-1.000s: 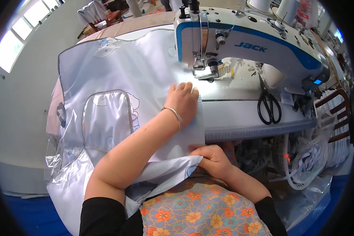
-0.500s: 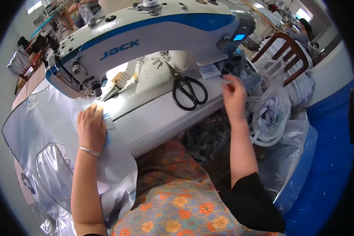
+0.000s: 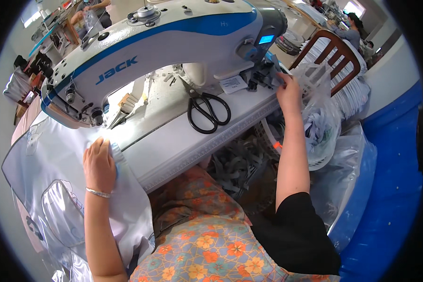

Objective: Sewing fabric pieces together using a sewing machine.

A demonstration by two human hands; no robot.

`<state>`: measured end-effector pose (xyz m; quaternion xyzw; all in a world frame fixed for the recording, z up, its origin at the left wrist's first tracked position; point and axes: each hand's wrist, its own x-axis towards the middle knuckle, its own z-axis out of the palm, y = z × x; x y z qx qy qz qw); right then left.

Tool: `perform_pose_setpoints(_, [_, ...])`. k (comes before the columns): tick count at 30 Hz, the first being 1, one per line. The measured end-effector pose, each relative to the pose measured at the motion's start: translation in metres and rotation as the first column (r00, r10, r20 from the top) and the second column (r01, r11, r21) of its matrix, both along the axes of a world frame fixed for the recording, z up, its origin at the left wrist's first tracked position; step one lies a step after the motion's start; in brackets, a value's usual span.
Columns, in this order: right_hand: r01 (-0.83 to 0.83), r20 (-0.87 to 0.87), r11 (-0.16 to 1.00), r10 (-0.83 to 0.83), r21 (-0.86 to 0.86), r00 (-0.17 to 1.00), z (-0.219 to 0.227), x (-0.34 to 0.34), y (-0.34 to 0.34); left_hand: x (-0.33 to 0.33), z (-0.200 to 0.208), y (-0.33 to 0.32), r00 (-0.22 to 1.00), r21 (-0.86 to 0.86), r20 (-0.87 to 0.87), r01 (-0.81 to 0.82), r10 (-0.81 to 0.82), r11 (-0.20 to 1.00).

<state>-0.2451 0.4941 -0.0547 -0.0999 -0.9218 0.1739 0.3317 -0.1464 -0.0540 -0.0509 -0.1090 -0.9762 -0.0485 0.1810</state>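
My left hand [image 3: 99, 164] lies with its fingers stretched out on pale, shiny fabric [image 3: 127, 207] that has dark edging and a curved pocket-like panel. It rests just in front of the needle end of a white and blue sewing machine [image 3: 174, 44]. At the right end of the machine table, my right hand [image 3: 289, 96] pinches a grey fabric strip [image 3: 276, 73] from a small heap there. Its fingertips are partly hidden among the strips. Black-handled scissors [image 3: 208, 113] lie on the table between my hands, beside a small white printed label [image 3: 233, 84].
Below the table's front edge lie many grey strips [image 3: 235, 164]. At the right stand a white basket with a plastic bag of pale strips [image 3: 317, 129], a brown wooden chair [image 3: 336, 54] and stacked white pieces [image 3: 355, 96]. People work in the background.
My right hand has moved right and away from me, reaching the grey strips and closing on one. My left hand stays on the fabric. The whole view has shifted slightly.
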Motion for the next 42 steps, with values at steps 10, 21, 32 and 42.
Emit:
perform_pose_setpoints(10, [-0.195, -0.43, 0.981, 0.173, -0.008, 0.886, 0.021, 0.006, -0.056, 0.012, 0.016, 0.018, 0.997, 0.025, -0.036, 0.076, -0.075, 0.997])
perform_pose_setpoints(21, [-0.942, -0.382, 0.318, 0.862, -0.106, 0.334, 0.007, 0.125, -0.293, 0.047, 0.035, 0.09, 0.812, 0.894, 0.232, -0.396, -0.536, -0.211])
perform_pose_setpoints(32, [-0.853, -0.229, 0.316, 0.871, -0.416, 0.435, 0.025, 0.126, -0.294, 0.037, 0.017, 0.076, 0.891, 0.953, 0.231, -0.289, -0.392, -0.095])
perform_pose_setpoints(42, [-0.559, -0.122, 0.215, 0.856, -0.801, 0.503, 0.047, 0.108, -0.3, 0.04, 0.025, 0.074, 0.889, 0.94, 0.334, -0.291, -0.313, 0.177])
